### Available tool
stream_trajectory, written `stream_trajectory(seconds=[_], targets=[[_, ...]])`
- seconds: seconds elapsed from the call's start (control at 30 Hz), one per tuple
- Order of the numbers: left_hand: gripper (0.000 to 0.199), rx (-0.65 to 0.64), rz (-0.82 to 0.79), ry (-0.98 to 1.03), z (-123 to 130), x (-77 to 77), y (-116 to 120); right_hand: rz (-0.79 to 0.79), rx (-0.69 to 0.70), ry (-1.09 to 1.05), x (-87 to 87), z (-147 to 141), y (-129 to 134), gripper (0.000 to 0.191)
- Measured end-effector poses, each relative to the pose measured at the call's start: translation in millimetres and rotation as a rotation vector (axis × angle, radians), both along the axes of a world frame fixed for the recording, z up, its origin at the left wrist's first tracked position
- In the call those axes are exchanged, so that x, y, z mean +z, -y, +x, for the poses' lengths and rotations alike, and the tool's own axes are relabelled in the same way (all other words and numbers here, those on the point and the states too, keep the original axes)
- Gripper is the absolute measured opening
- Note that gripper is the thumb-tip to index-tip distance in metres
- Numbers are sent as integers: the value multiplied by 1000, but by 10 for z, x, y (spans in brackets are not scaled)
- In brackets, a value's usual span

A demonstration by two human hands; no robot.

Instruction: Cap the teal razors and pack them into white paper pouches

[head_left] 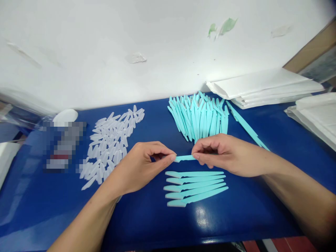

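Observation:
Between both my hands a turquoise eyebrow razor (184, 158) is held level above the blue table. My right hand (220, 154) pinches it by the handle, with the rest of the handle hidden behind the fingers. At its blade end, the thumb and fingertips of my left hand (148, 164) are closed; whether a clear cap is also between them I cannot tell. Just below, several eyebrow razors (199, 185) lie in a row, blade ends to the left. To the left of my left hand spreads a pile of translucent blade caps (107, 143).
Behind my right hand lies a big heap of turquoise razors (199, 115), with a few loose razors (244, 122) beside it. White packaging sheets (265, 87) are stacked at the back right. A white round object (65, 116) and a blurred-out item (64, 147) sit left. A white wall (157, 42) rises behind.

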State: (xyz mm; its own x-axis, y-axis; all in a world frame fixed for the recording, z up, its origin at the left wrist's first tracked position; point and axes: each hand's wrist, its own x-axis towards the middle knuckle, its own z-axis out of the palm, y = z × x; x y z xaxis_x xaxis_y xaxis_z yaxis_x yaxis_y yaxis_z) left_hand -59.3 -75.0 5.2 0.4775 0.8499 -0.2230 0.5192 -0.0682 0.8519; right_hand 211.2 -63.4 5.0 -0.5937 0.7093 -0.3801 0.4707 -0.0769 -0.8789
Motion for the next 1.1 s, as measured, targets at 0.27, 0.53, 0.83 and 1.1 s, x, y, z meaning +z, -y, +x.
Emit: stream_trajectory(seconds=[0.27, 0.53, 0.83, 1.1], targets=[[21, -204, 262, -179, 9, -107, 33, 480, 194, 292, -29, -49, 127, 31], [22, -262, 293, -216, -31, -109, 48, 562, 184, 368, -20, -61, 183, 22], [22, -323, 261, -264, -25, -66, 69, 442, 265, 324, 1, -42, 188, 28], [18, -26, 428, -206, -203, 107, -48, 608, -201, 422, 135, 409, -17, 30]])
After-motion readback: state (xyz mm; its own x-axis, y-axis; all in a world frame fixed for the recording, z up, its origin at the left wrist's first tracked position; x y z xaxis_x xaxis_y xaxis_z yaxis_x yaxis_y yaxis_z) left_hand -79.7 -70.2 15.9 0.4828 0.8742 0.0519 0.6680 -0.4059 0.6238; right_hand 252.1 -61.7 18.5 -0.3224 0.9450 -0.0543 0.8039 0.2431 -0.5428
